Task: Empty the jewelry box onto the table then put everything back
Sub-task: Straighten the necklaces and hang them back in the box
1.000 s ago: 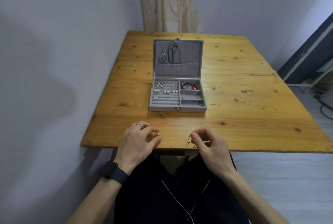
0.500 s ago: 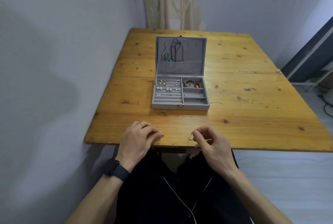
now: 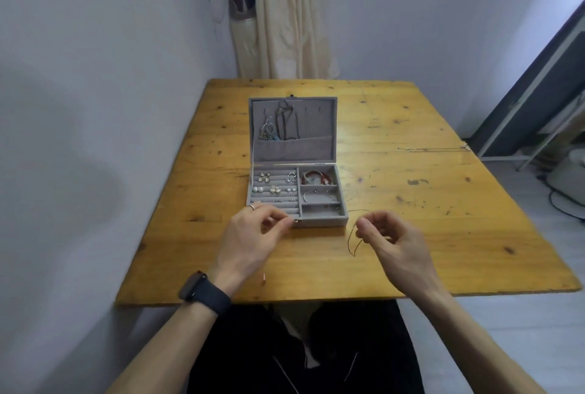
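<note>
An open grey jewelry box (image 3: 343, 203) stands mid-table, its lid upright with necklaces and an earring hung inside. Earrings sit in the ring rolls at its left; a red bracelet (image 3: 317, 177) and small pieces lie in the right compartments. My left hand (image 3: 253, 240) hovers at the box's front left corner and pinches a tiny metal piece by the clasp. My right hand (image 3: 392, 243) is just right of the box and pinches a thin dark cord (image 3: 352, 240) that loops down to the table.
The wooden table (image 3: 411, 219) fills the view, with a thin chain (image 3: 430, 149) lying near its right edge. A wall runs close on the left, a curtain hangs behind, and a dark frame and cables are on the floor at right.
Both hands have risen from the table's near edge and moved forward to the front of the box, carrying the small piece and the cord with them.
</note>
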